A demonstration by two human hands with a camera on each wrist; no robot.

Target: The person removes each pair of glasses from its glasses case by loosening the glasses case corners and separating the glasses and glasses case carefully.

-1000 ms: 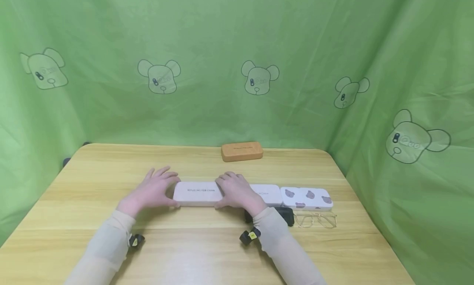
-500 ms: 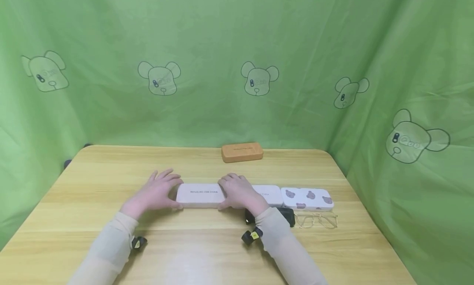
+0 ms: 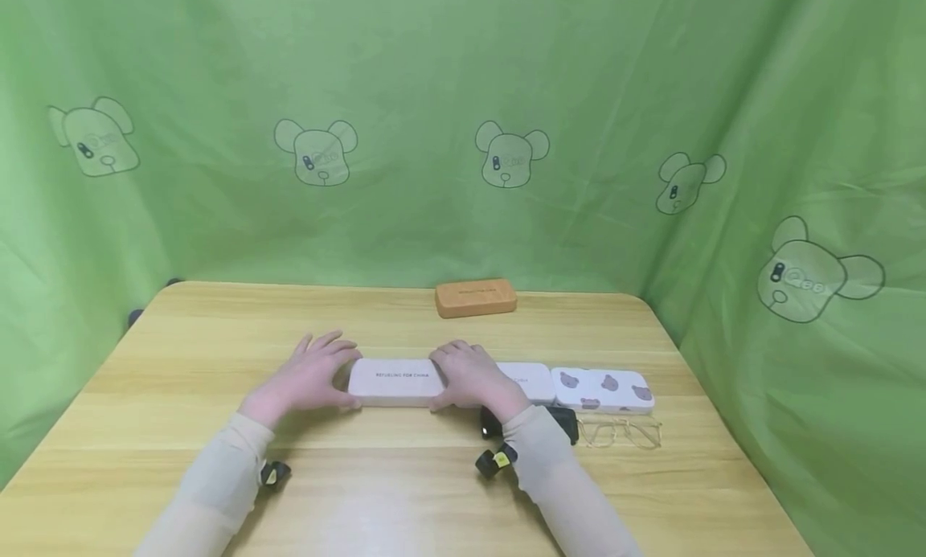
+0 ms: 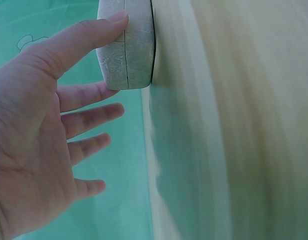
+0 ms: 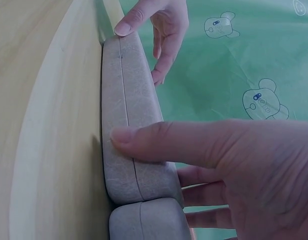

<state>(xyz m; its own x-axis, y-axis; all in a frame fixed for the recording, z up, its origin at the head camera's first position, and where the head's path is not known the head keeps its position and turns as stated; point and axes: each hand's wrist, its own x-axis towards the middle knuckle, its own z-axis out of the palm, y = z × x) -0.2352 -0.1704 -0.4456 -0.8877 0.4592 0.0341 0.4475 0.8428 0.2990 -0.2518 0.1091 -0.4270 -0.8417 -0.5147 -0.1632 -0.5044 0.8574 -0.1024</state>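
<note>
A pale glasses case [image 3: 396,384] printed "REFUELING FOR CHINA" lies lengthwise on the table. At its left end my left hand [image 3: 307,378] pinches it, thumb on the front side and index finger behind, the other fingers spread. My right hand [image 3: 470,378] grips the same case near its right end, its thumb across the front seam and fingers behind. In the right wrist view, a second pale case [image 5: 151,222] sits end to end against the first. Part of that second case is hidden by my right hand in the head view.
A white case with bear prints [image 3: 604,390] continues the row on the right. In front of the row lie a black object [image 3: 561,425], partly under my right wrist, and thin-framed eyeglasses [image 3: 620,433]. An orange-brown case [image 3: 475,300] rests near the table's back edge.
Both hands have shifted slightly to the right together with the pale glasses case between them. The other cases and the eyeglasses have stayed in place.
</note>
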